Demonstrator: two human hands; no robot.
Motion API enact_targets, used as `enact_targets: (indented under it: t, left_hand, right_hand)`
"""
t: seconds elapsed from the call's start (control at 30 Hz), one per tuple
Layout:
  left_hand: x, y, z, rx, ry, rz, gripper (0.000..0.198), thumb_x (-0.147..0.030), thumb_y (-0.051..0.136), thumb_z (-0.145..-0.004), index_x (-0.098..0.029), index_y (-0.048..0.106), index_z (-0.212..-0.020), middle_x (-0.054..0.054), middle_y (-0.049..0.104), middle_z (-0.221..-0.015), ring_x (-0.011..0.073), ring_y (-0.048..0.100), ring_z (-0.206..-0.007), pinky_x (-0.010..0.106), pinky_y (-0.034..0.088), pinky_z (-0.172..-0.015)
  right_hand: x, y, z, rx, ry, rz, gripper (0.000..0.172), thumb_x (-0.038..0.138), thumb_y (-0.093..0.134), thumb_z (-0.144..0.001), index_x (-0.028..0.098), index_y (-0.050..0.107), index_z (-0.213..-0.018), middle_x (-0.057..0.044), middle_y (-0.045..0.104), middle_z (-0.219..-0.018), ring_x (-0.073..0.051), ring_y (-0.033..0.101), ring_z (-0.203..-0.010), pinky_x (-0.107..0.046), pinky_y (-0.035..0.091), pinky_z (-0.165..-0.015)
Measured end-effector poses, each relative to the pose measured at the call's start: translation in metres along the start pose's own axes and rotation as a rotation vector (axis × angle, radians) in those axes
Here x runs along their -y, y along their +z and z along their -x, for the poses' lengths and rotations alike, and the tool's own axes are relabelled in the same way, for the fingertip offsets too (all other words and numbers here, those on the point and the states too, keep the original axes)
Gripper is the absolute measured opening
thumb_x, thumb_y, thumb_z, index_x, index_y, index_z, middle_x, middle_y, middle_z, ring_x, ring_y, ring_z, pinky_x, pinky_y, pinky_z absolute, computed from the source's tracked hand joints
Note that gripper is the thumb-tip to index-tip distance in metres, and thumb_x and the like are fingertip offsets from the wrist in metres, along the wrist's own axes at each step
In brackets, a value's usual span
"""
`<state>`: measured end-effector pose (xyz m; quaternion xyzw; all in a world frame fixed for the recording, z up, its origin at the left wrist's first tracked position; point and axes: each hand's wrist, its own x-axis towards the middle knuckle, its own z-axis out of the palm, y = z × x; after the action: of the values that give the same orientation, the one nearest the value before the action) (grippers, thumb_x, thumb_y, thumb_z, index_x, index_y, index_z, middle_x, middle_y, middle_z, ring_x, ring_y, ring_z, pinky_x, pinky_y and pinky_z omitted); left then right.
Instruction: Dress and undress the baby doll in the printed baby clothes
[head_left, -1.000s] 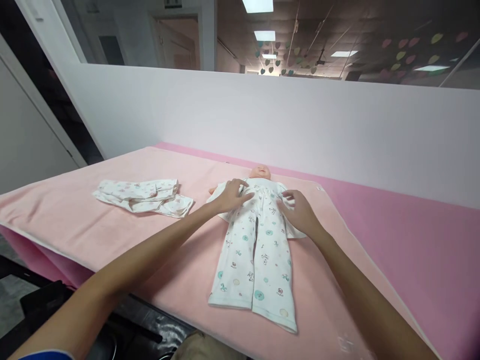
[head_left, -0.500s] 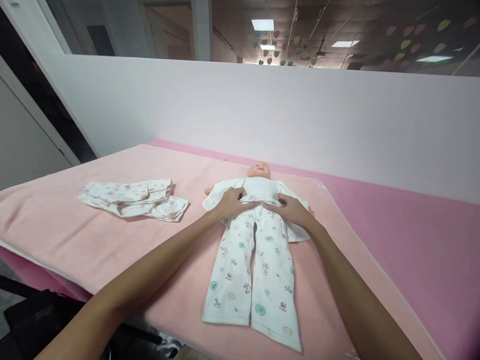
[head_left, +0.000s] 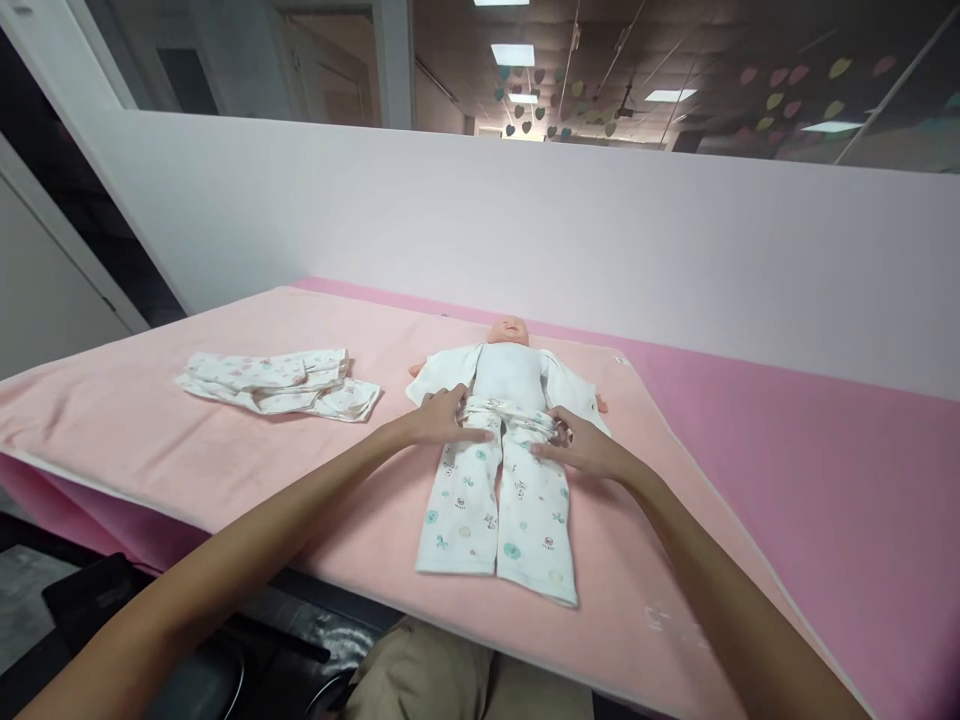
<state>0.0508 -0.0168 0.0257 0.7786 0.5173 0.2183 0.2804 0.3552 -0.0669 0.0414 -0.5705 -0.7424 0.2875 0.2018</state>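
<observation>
A baby doll (head_left: 509,331) lies on its back, its head toward the wall, in a white top (head_left: 511,372) with the sleeves spread out. White baby pants (head_left: 469,500) with green and brown animal prints cover its lower half, both legs stretched toward me. At the left of the bunched waistband my left hand (head_left: 442,417) pinches the cloth between thumb and fingers. My right hand (head_left: 585,442) grips the pants at the right side of the waist in the same way. The doll's own legs are hidden under the fabric.
To the left lies a folded printed baby garment (head_left: 281,385) on the pink blanket (head_left: 322,510). A white partition (head_left: 525,230) with glass above rises behind the table. My knees (head_left: 427,670) and a dark chair (head_left: 199,680) are below the front edge.
The waistband has been gathered lower, away from the doll's chest, showing more of the white top. The pants' legs reach less far toward me, and both hands moved outward to the waist's sides.
</observation>
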Motion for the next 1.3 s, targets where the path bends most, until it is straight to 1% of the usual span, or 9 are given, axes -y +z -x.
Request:
enact_targets:
  t: [0.17, 0.27, 0.33, 0.43, 0.5, 0.7, 0.93, 1.17, 1.3]
  left_hand:
    - [-0.004, 0.014, 0.018, -0.043, 0.099, -0.058, 0.055, -0.077, 0.068, -0.079, -0.024, 0.052, -0.080, 0.004, 0.067, -0.081, 0.0300, 0.064, -0.090, 0.035, 0.040, -0.077]
    - [-0.010, 0.015, 0.030, -0.060, 0.130, -0.114, 0.053, -0.076, 0.062, -0.083, -0.024, 0.050, -0.083, 0.005, 0.067, -0.085, 0.0315, 0.064, -0.095, 0.037, 0.041, -0.080]
    - [-0.014, 0.011, 0.038, -0.021, 0.115, -0.134, 0.057, -0.075, 0.071, -0.075, -0.024, 0.053, -0.092, 0.008, 0.069, -0.098, 0.0337, 0.064, -0.101, 0.038, 0.042, -0.081]
    - [-0.019, 0.004, 0.050, 0.038, 0.067, -0.138, 0.073, -0.072, 0.085, -0.058, -0.024, 0.054, -0.103, 0.012, 0.069, -0.112, 0.0365, 0.064, -0.105, 0.038, 0.044, -0.080]
    - [-0.022, 0.003, 0.055, 0.071, 0.041, -0.110, 0.074, -0.074, 0.085, -0.056, -0.024, 0.055, -0.102, 0.011, 0.070, -0.111, 0.0355, 0.065, -0.103, 0.037, 0.045, -0.078]
    - [-0.028, 0.002, 0.071, 0.184, 0.065, -0.097, 0.068, -0.080, 0.075, -0.066, -0.023, 0.059, -0.101, 0.007, 0.073, -0.106, 0.0305, 0.068, -0.099, 0.035, 0.046, -0.079]
    - [-0.021, 0.010, 0.090, 0.228, 0.130, -0.348, 0.094, -0.078, 0.084, -0.056, -0.020, 0.053, -0.123, 0.016, 0.064, -0.133, 0.0391, 0.057, -0.123, 0.043, 0.049, -0.094]
    - [-0.020, 0.022, 0.114, 0.107, 0.239, -0.405, 0.060, -0.075, 0.077, -0.074, -0.022, 0.063, -0.097, 0.009, 0.072, -0.110, 0.0339, 0.065, -0.107, 0.041, 0.048, -0.088]
    - [-0.020, 0.028, 0.133, -0.058, 0.293, -0.401, 0.051, -0.066, 0.079, -0.080, -0.022, 0.069, -0.103, 0.009, 0.074, -0.105, 0.0326, 0.067, -0.101, 0.040, 0.047, -0.086]
  right_hand:
    - [0.007, 0.009, 0.012, 0.001, -0.057, 0.003, 0.054, 0.069, 0.081, -0.074, 0.023, 0.063, -0.095, -0.002, 0.064, -0.090, -0.022, 0.054, -0.078, -0.032, 0.038, -0.067]
    - [0.011, 0.012, 0.017, 0.008, -0.081, 0.066, 0.053, 0.071, 0.077, -0.077, 0.022, 0.061, -0.091, -0.002, 0.063, -0.089, -0.021, 0.055, -0.079, -0.032, 0.037, -0.068]
    - [0.015, 0.012, 0.022, 0.023, -0.049, 0.098, 0.063, 0.072, 0.082, -0.070, 0.022, 0.063, -0.102, -0.005, 0.066, -0.100, -0.025, 0.059, -0.087, -0.034, 0.042, -0.072]
    - [0.022, 0.014, 0.033, 0.026, -0.005, 0.095, 0.098, 0.069, 0.094, -0.052, 0.022, 0.057, -0.130, -0.013, 0.065, -0.123, -0.033, 0.062, -0.106, -0.039, 0.050, -0.082]
    - [0.025, 0.018, 0.040, 0.011, -0.010, 0.099, 0.104, 0.068, 0.095, -0.050, 0.021, 0.056, -0.134, -0.015, 0.065, -0.124, -0.035, 0.062, -0.109, -0.042, 0.051, -0.084]
    - [0.033, 0.022, 0.050, 0.080, -0.044, 0.172, 0.075, 0.076, 0.083, -0.064, 0.021, 0.066, -0.112, -0.009, 0.070, -0.106, -0.033, 0.063, -0.097, -0.037, 0.048, -0.078]
    - [0.032, 0.020, 0.062, 0.177, -0.116, 0.288, 0.078, 0.067, 0.092, -0.055, 0.023, 0.067, -0.114, -0.009, 0.071, -0.114, -0.032, 0.064, -0.102, -0.035, 0.049, -0.083]
    - [0.026, 0.041, 0.080, 0.040, -0.306, 0.427, 0.052, 0.065, 0.084, -0.073, 0.021, 0.064, -0.093, -0.006, 0.070, -0.101, -0.027, 0.062, -0.093, -0.033, 0.045, -0.079]
    - [0.024, 0.056, 0.102, -0.193, -0.401, 0.495, 0.037, 0.056, 0.072, -0.091, 0.021, 0.061, -0.085, -0.007, 0.070, -0.094, -0.025, 0.060, -0.087, -0.033, 0.039, -0.076]
